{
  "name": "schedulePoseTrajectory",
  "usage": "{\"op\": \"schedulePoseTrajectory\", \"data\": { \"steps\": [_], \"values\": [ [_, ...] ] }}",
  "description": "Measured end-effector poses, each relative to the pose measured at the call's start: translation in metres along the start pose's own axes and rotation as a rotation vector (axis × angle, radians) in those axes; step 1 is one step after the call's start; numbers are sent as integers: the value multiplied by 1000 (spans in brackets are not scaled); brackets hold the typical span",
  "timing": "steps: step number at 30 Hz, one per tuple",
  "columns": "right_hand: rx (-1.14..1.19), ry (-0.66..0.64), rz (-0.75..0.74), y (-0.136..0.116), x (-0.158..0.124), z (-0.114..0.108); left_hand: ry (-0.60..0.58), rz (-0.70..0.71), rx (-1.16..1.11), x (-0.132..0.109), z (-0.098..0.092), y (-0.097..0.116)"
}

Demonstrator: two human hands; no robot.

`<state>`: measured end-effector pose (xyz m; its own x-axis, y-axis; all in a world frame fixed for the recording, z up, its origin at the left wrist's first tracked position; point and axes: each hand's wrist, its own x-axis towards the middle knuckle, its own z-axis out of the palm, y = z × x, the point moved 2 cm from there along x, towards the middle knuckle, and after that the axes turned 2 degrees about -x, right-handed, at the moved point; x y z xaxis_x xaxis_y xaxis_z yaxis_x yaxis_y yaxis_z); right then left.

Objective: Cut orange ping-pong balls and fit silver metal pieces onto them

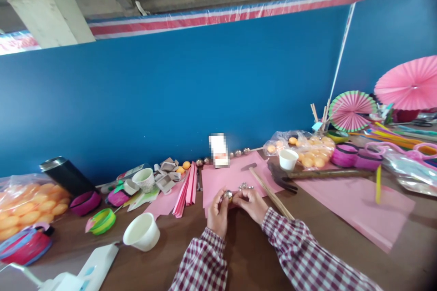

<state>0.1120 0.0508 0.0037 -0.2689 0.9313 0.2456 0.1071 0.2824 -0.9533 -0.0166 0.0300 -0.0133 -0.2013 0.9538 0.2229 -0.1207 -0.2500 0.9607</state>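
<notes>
My left hand (218, 213) is closed around a shiny silver ball (228, 196), gripping it between thumb and fingers. Close beside it, my right hand (251, 205) has its fingers pinched together; what they hold, if anything, is too small to make out. A cluster of small silvery pieces (245, 186) shows just behind my right fingers. Both hands are over the near edge of a pink paper sheet (218, 179). A hammer with a pale wooden handle (271, 193) lies right of my right hand, its head on the pink paper.
A claw hammer (327, 174) lies further right beside another pink sheet (362, 209). Left stand a white cup (141, 232), folded pink paper (186, 193) and a power strip (97, 268). Bags of orange balls (30, 204) flank both sides. A blue partition (205, 86) closes the back.
</notes>
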Motion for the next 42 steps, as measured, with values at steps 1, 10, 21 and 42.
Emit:
{"op": "schedulePoseTrajectory", "data": {
  "steps": [1, 10, 21, 42],
  "values": [
    [2, 8, 6, 0, 0, 0, 3, 3, 5, 0, 0, 0],
    [108, 29, 85, -2, 0, 2, 19, 24, 40, -1, 0, 1],
    [296, 22, 168, 3, 0, 4, -14, 14, 66, 0, -1, -4],
    [152, 61, 146, 5, -2, 2, -27, 28, 137, -2, 1, 4]
  ]
}}
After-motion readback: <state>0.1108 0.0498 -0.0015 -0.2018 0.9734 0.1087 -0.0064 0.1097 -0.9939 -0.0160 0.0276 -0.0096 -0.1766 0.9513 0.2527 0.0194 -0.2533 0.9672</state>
